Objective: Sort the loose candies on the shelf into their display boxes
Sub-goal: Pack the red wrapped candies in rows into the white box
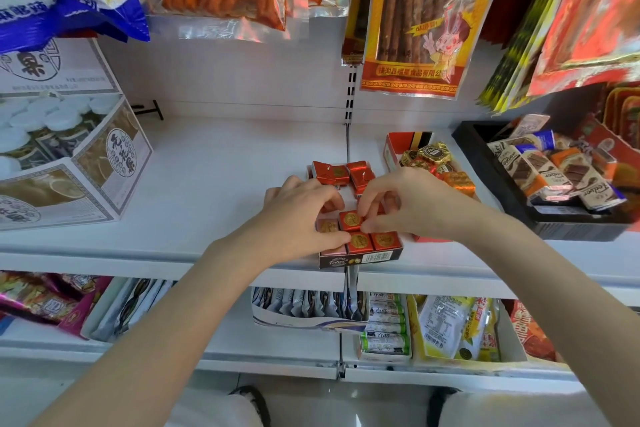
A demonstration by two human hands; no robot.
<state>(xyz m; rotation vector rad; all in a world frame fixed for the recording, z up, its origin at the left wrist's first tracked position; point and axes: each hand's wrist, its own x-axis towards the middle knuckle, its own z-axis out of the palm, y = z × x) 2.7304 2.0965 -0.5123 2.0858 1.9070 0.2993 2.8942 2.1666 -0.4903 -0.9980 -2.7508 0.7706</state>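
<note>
A dark display box sits at the front edge of the white shelf, packed with several red square candies bearing gold seals. My left hand and right hand hover over it, fingers curled. Both pinch one red candy in the middle of the box from either side. Behind the box, several red foil candies lie loose on the shelf. A red display box to the right holds gold- and orange-wrapped candies.
A black tray of chocolate bars stands at the right. White printed cartons fill the left of the shelf. Snack bags hang overhead. A lower shelf holds more packets. The shelf's left middle is bare.
</note>
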